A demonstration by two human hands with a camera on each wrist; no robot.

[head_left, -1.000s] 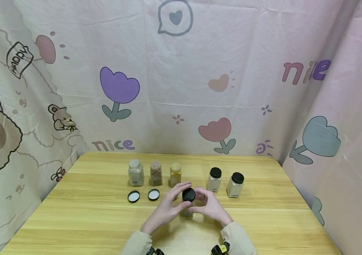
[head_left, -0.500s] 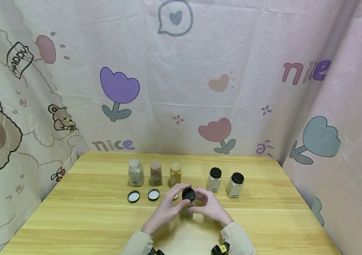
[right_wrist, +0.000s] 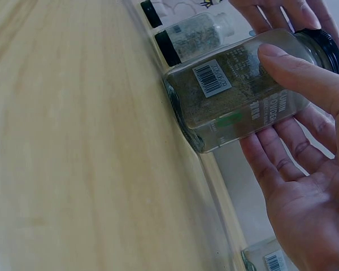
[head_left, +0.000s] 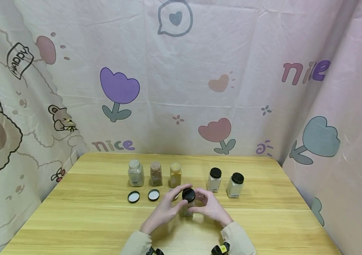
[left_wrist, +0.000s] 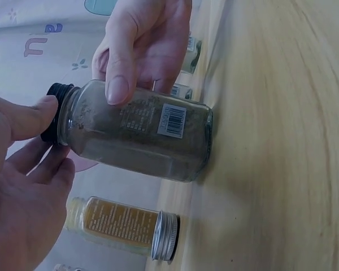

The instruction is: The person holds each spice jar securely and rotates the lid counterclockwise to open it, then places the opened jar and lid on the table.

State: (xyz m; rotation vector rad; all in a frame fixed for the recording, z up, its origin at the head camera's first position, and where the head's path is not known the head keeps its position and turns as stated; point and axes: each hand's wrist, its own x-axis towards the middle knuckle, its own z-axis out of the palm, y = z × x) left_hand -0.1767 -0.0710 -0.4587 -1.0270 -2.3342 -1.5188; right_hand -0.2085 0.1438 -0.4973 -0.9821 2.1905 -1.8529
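Observation:
A glass spice jar (left_wrist: 141, 132) of brownish-grey powder stands upright on the table between my hands, its barcode label facing me. My left hand (head_left: 165, 209) pinches the jar's black screw lid (left_wrist: 56, 116) between thumb and fingers. With thumb and fingers round the glass body, my right hand (head_left: 211, 205) holds the jar from the right. The lid is still on the jar's neck. In the right wrist view the jar (right_wrist: 231, 93) shows green and white print, and the left fingers reach the lid from behind.
Behind stand three uncapped jars: a pale one (head_left: 136, 174), a brown one (head_left: 156, 175) and a yellow one (head_left: 175, 176). Two upturned lids, one left (head_left: 133, 197) and one right (head_left: 153, 194), lie before them. Two black-lidded jars (head_left: 214, 181) (head_left: 235, 186) are at right.
My left thumb and fingers have shifted slightly at the lid. The jar and my right hand stay in place.

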